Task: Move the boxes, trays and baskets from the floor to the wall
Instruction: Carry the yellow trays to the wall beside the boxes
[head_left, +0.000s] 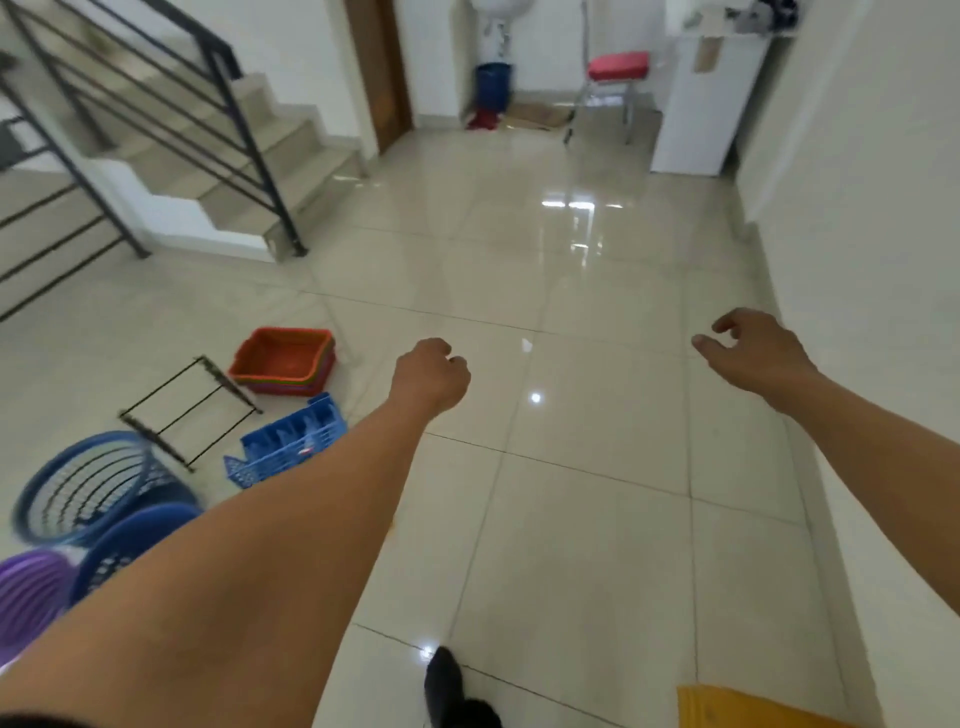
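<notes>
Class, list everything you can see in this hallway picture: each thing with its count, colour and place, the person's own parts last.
Stacked trays: several, orange on top, floor left.
Divided tray: one, blue, nearer than the stack.
Wire rack: one, black, lying left of the trays.
Round baskets: two, blue, floor far left.
Purple basket: one, bottom-left edge.
Staircase: one, beige, black railing, upper left.
Chair: one, red seat, far end.
Bin: one, blue, far end.
Cabinet: one, white, far right.
Wall: white, right side.
Left hand: curled, holding nothing.
Right hand: loosely curled, empty, near the wall.
</notes>
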